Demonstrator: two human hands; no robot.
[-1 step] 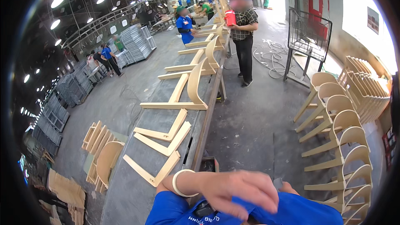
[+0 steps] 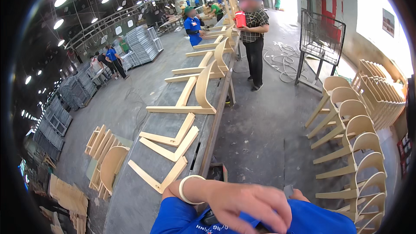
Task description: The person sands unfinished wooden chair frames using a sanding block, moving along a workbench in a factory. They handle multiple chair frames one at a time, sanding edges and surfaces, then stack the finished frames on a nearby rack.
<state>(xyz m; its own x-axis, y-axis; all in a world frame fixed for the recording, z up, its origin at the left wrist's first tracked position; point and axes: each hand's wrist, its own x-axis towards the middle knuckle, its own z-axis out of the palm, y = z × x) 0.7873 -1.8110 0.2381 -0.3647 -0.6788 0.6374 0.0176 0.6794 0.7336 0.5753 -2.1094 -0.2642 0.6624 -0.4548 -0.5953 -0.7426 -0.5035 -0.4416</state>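
Note:
Across my chest, my left hand [image 2: 249,201] is held in the air with its fingers loosely bent and apart, slightly blurred. It holds nothing that I can see, and a pale band [image 2: 185,190] circles its wrist. Partly hidden behind it, my right hand [image 2: 300,196] is at a small grey flat-edged piece [image 2: 289,190] that it appears to grip. To the left, several L-shaped wooden frame pieces [image 2: 167,140] lie on the long dark worktable [image 2: 130,197], apart from both hands. Farther along stand wooden chair frames with curved backs [image 2: 203,91].
A row of wooden chair frames [image 2: 364,130] stands on the right, near stacked frames [image 2: 379,88]. A co-worker [image 2: 255,30] holds a red container beyond the table, near a metal rack [image 2: 323,39]. Wooden parts [image 2: 104,160] are stacked left of the table. Hoses [image 2: 284,60] lie on the floor.
My left hand has dipped slightly, its fingers bending a little farther down. The right hand and the wooden pieces look unmoved.

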